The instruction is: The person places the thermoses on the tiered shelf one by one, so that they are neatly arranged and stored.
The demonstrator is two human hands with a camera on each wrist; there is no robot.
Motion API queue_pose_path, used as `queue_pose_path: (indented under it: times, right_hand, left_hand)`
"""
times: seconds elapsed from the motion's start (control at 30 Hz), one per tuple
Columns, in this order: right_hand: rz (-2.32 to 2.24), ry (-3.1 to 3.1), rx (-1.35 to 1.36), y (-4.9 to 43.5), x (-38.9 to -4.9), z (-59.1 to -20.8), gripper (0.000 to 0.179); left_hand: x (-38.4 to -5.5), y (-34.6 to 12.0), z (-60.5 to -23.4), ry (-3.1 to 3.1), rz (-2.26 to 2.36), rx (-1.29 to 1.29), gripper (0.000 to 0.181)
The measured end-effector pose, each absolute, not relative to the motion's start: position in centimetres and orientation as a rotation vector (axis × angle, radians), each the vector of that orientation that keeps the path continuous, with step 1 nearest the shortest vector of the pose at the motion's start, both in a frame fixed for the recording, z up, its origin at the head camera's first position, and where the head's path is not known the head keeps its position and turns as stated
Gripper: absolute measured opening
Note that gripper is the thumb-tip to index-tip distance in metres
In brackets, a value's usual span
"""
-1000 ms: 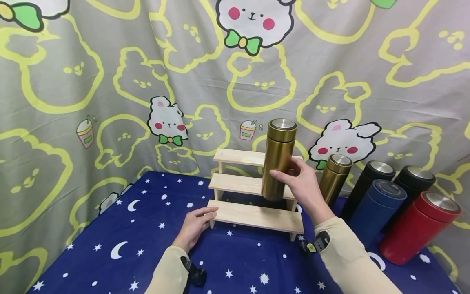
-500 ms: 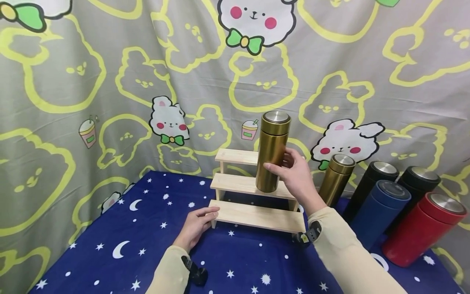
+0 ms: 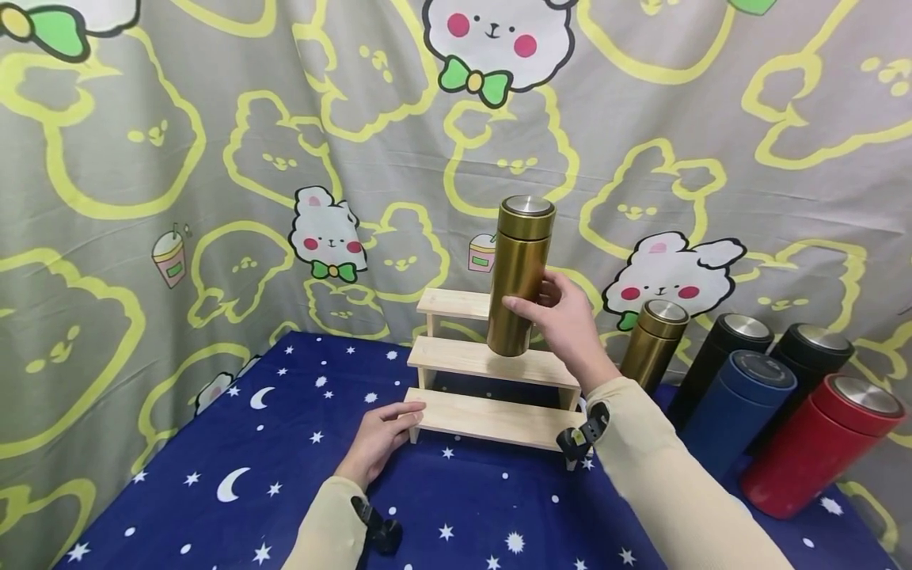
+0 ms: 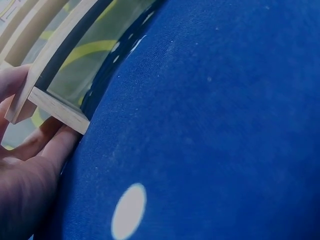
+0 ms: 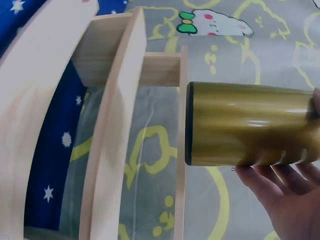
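My right hand [image 3: 566, 317] grips a gold thermos bottle [image 3: 520, 269] with a silver-topped lid, thumb in front and fingers round the far side. The bottle is upright in the head view, overlapping the middle and top steps of a three-step wooden display stand [image 3: 492, 419]. In the right wrist view, the dark base of the gold thermos [image 5: 240, 125] is close to the edge of the top step [image 5: 183, 150]. My left hand [image 3: 385, 435] holds the left end of the lowest step; in the left wrist view, the thumb lies over the board [image 4: 60, 45] and fingers reach behind its leg.
To the right stand another gold thermos [image 3: 653, 340], two black ones [image 3: 712, 368] at the back, a blue one [image 3: 737, 419] and a red one [image 3: 812, 451]. Dark blue star-patterned cloth [image 3: 285, 475] covers the table. A printed curtain [image 3: 235, 158] hangs behind the stand.
My right hand has lifted the gold thermos and carried it up and leftward, from before the middle step toward the top step. The left hand keeps its hold on the stand.
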State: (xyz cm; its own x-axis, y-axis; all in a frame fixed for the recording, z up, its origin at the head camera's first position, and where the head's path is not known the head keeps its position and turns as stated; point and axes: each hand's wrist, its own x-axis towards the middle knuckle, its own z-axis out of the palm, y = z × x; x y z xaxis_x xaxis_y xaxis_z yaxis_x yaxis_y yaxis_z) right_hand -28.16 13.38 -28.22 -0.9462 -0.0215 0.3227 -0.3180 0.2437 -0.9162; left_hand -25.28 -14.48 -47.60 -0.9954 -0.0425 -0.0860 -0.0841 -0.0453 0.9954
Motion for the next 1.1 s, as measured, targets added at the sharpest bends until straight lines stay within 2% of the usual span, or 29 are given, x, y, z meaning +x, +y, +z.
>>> queue_pose_path:
  times: [0.27, 0.5, 0.73, 1.1]
  right_hand:
    - [1.811, -2.253, 0.317, 12.9, -29.4, -27.4, 0.081]
    - [1.920, -2.180, 0.364, 12.1, -30.5, -26.8, 0.076]
    - [1.829, -2.205, 0.379, 11.2, -31.3, -25.9, 0.075]
    - [1.880, -2.140, 0.334, 10.3, -32.5, -26.3, 0.072]
  left_hand:
    - [-25.4, -14.4, -47.6, 2.135, 2.278, -0.137, 0.028]
    - [-25.0, -14.4, -47.6, 2.145, 2.252, -0.121, 0.029]
    - [-25.2, -14.6, -47.6, 2.151, 2.269, -0.111, 0.028]
    - [-25.2, -14.7, -47.9, 2.139, 2.266, -0.097, 0.029]
